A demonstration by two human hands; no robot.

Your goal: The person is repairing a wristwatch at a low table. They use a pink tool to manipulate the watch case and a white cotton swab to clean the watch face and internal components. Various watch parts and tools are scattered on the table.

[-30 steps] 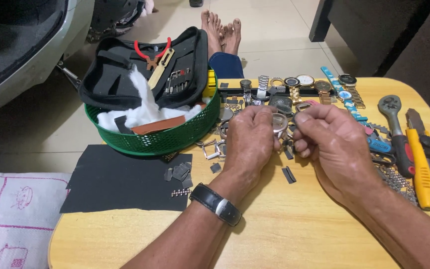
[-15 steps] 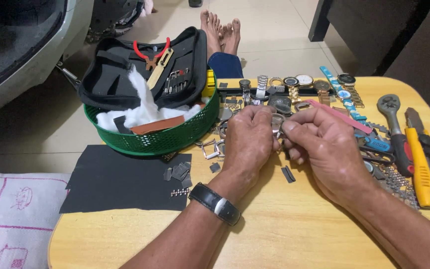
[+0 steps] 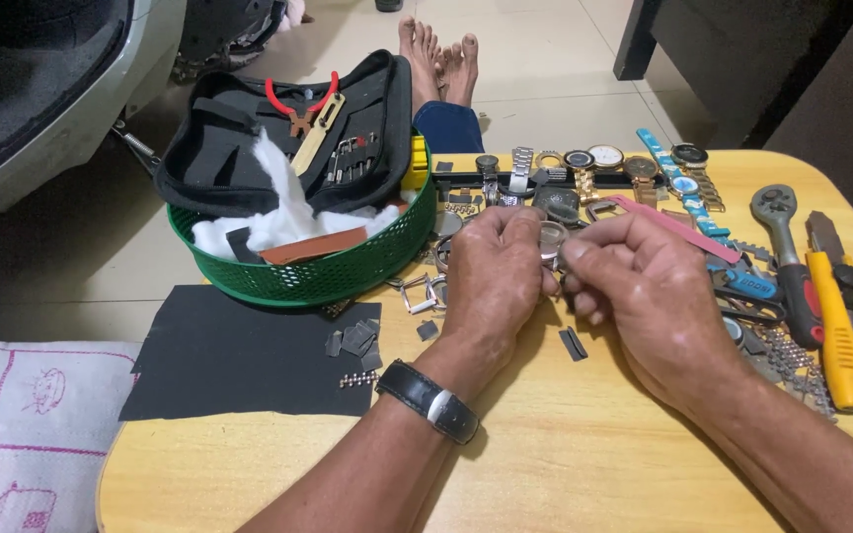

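Now both hands meet over the middle of the wooden table (image 3: 565, 464). Left hand (image 3: 494, 281), black wristwatch (image 3: 428, 400) on its wrist, pinches a small round watch case (image 3: 551, 237) between curled fingers. Right hand (image 3: 644, 286) closes in from the other side, fingertips narrow, touching that same case. Just beside them, a green basket (image 3: 318, 274) carries a black tool pouch (image 3: 249, 148). Behind the hands, a row of watches (image 3: 594, 163). Far right, a yellow utility knife (image 3: 841, 326) beside a ratchet wrench (image 3: 782, 237).
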